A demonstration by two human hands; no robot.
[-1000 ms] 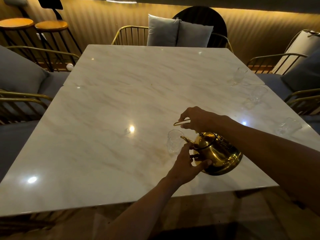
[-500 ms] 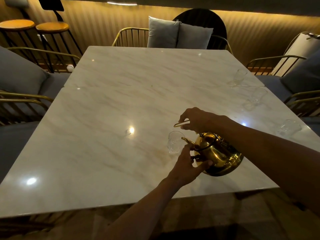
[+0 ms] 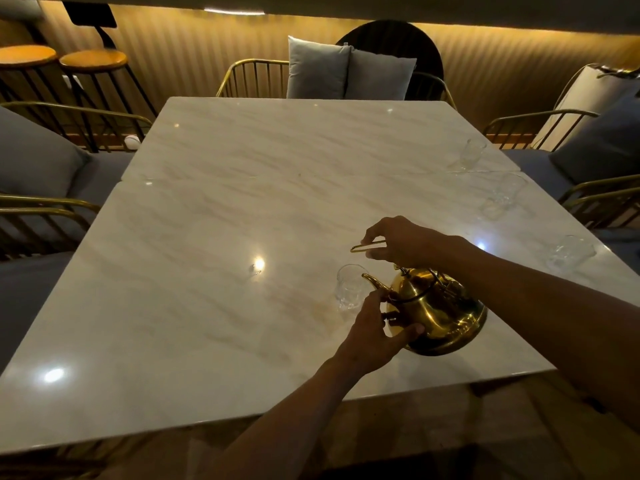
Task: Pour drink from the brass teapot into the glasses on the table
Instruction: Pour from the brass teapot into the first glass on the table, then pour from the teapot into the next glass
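Note:
The brass teapot (image 3: pixel 440 313) hangs tilted to the left above the marble table (image 3: pixel 242 209). Its spout points over a clear glass (image 3: pixel 348 289) standing just left of it. My right hand (image 3: pixel 403 242) is shut on the teapot's thin brass handle from above. My left hand (image 3: pixel 375 332) cups the teapot's lower front, fingers around its body below the spout. Three more clear glasses stand along the right edge: one far (image 3: pixel 471 155), one in the middle (image 3: pixel 504 197) and one near (image 3: pixel 569 252). No stream of drink is visible.
Gold wire chairs with grey cushions (image 3: pixel 38 164) ring the table on the left, far side and right. Two grey pillows (image 3: pixel 349 71) lean behind the far edge. Two wooden stools (image 3: pixel 93 60) stand at the back left. The table's near edge is close to me.
Both hands and the teapot hold nearly the same pose; the view has shifted slightly.

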